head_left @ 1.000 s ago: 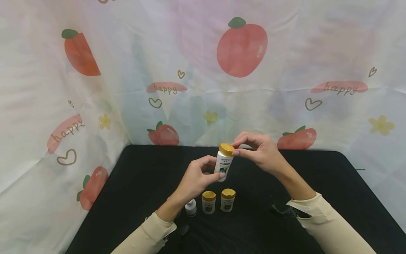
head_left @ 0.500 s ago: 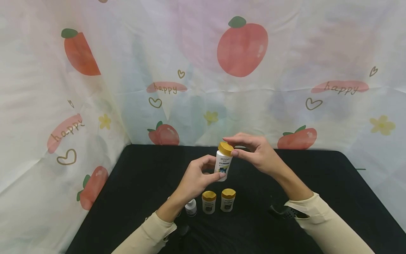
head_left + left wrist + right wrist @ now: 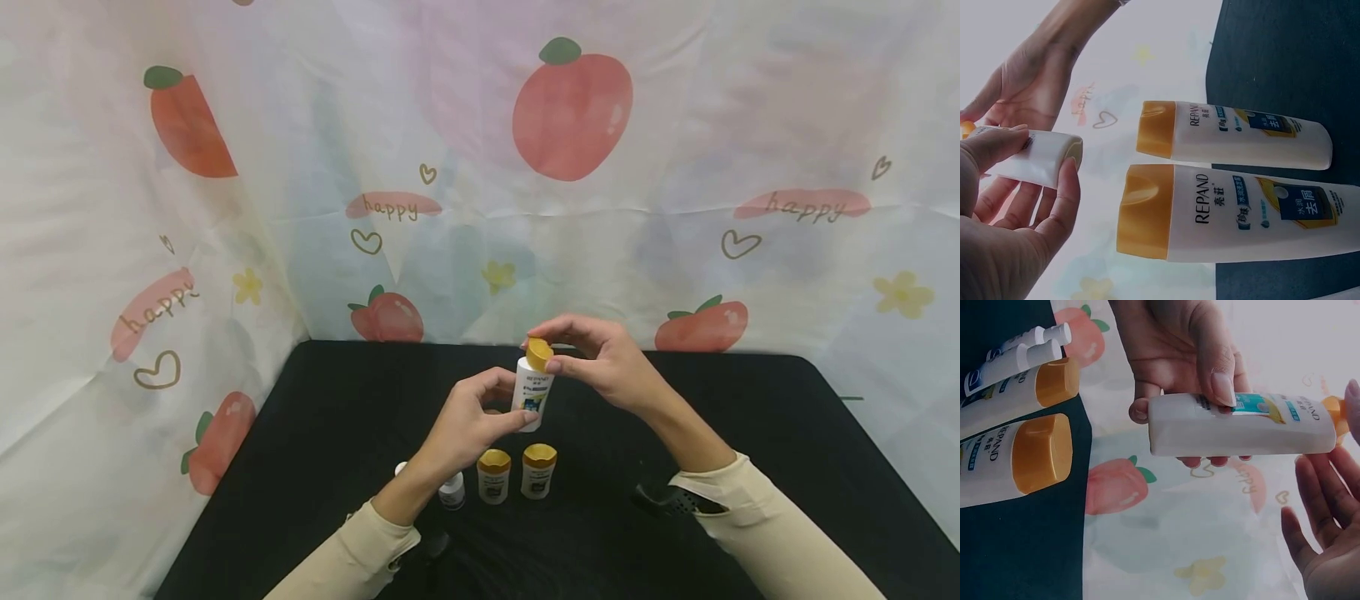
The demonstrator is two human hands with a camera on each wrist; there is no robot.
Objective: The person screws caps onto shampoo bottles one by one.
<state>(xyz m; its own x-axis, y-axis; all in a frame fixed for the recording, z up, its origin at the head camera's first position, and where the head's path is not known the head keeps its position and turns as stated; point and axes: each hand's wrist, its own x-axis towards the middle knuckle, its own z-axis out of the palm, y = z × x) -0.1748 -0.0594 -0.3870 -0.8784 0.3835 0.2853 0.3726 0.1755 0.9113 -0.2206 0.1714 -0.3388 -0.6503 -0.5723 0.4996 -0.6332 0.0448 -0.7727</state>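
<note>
A small white shampoo bottle [image 3: 531, 392] with a gold cap [image 3: 540, 353] is held up over the black table, slightly tilted. My left hand [image 3: 468, 417] grips its body, thumb across the printed front, as the right wrist view also shows. The fingers and thumb of my right hand [image 3: 611, 358] pinch the cap from the right. The cap sits turned relative to the flat body. Below stand two similar shampoo bottles [image 3: 493, 482] [image 3: 537, 477], upright with gold caps.
Left of them are two smaller white bottles [image 3: 1013, 365] [image 3: 1038, 339], partly hidden behind my left forearm in the head view. The black table [image 3: 750, 417] ends at a patterned curtain [image 3: 465, 125] behind and at the left.
My right fingers have moved further over the cap, and the cap has twisted round, showing narrower from the front. The left hand and bottle have shifted slightly right.
</note>
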